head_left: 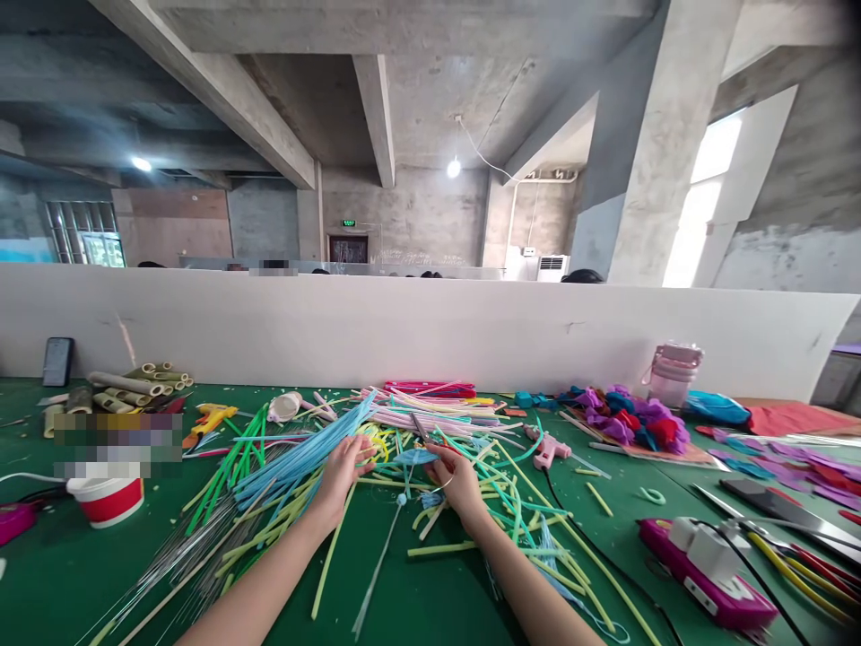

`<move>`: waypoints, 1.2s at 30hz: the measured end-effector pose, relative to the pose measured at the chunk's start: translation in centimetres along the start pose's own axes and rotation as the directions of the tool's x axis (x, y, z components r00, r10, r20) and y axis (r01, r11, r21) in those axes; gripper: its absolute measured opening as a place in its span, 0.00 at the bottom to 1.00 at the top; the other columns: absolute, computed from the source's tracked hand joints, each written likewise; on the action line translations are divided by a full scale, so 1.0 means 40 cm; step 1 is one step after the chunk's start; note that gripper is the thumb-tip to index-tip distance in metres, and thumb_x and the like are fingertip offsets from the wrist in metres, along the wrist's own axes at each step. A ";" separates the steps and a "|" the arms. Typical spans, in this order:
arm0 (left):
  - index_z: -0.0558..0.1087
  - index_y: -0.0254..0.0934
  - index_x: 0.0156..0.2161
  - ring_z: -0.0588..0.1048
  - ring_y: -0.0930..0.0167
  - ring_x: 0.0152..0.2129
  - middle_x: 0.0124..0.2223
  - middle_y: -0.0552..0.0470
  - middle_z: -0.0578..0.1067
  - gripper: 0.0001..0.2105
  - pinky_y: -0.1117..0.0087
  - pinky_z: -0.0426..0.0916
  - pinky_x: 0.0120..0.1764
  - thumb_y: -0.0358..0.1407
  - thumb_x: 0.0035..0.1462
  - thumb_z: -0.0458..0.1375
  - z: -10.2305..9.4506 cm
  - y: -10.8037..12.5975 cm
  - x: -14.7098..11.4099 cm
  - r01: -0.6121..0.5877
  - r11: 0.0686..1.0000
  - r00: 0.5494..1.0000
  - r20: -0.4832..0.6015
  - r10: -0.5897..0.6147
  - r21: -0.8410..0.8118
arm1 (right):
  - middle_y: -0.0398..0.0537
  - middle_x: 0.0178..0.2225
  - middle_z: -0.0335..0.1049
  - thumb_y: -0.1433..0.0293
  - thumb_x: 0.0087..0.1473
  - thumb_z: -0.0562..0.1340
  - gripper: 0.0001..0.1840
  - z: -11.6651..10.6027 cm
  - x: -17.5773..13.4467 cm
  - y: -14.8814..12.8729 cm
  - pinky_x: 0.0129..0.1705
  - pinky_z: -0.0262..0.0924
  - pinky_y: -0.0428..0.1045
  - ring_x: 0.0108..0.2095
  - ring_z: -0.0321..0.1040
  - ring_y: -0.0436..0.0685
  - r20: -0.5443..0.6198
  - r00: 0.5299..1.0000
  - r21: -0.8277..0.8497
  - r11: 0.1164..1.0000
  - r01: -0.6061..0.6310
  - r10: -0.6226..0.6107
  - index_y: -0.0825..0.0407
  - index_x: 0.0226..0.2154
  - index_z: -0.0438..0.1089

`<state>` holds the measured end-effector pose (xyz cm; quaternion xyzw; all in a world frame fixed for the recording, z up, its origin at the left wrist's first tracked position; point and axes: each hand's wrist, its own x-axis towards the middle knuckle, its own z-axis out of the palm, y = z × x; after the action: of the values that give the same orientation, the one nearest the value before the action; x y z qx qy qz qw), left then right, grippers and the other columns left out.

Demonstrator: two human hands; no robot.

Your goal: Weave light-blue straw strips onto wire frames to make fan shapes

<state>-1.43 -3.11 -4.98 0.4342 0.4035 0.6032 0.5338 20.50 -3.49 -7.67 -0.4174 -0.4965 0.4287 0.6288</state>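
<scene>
My left hand (346,471) reaches over the pile with its fingers apart, beside a bundle of light blue pipe cleaners (302,449). Nothing shows between those fingers. Opposite it, my right hand (457,480) is closed, with its fingertips at a blue leaf-shaped piece (414,457). Just beyond these fingers point dark narrow blades (421,428), like those of scissors; their handles are hidden. Below, between my hands, a thin pale stem with a small blue ball (402,499) on top lies on the table. Yellow curled pipe cleaners (381,442) sit near my left fingertips.
Around my hands spread green pipe cleaners (252,444), wires (175,547) and pink pipe cleaners (430,413). A pink glue gun (552,450) with a cord, a magenta power strip (706,574) and pliers (800,574) are on the right. Left stand a paper cup (108,498) and bamboo pieces (138,386).
</scene>
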 end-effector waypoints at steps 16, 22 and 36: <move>0.71 0.39 0.29 0.74 0.64 0.30 0.27 0.51 0.74 0.03 0.70 0.61 0.34 0.31 0.53 0.60 -0.142 0.008 0.059 -0.225 0.197 0.917 0.140 0.373 0.954 | 0.54 0.50 0.72 0.89 0.36 0.50 0.41 -0.064 -0.005 -0.079 0.51 0.62 0.53 0.52 0.67 0.63 0.122 0.957 -0.820 0.516 0.247 -0.264 0.51 0.52 0.73; 0.74 0.39 0.38 0.74 0.67 0.34 0.37 0.49 0.74 0.08 0.70 0.63 0.38 0.36 0.64 0.53 -0.098 0.055 0.027 -0.401 0.095 0.834 0.321 0.449 0.911 | 0.56 0.45 0.73 0.82 0.50 0.54 0.26 -0.072 -0.005 -0.108 0.49 0.60 0.55 0.47 0.67 0.64 0.020 0.953 -0.849 0.497 0.177 -0.304 0.53 0.49 0.74; 0.76 0.39 0.44 0.77 0.70 0.34 0.39 0.48 0.77 0.11 0.72 0.68 0.36 0.37 0.68 0.51 0.008 0.027 -0.073 -0.763 0.030 0.569 0.649 0.505 0.645 | 0.46 0.30 0.72 0.52 0.52 0.65 0.24 0.014 -0.043 -0.103 0.28 0.59 0.47 0.27 0.64 0.53 0.201 0.969 -0.364 0.908 0.210 -0.144 0.52 0.44 0.77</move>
<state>-1.28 -6.12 -4.11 0.8456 0.3475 0.3981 -0.0754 20.23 -6.25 -4.13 -0.4471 -0.6579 0.2987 0.5273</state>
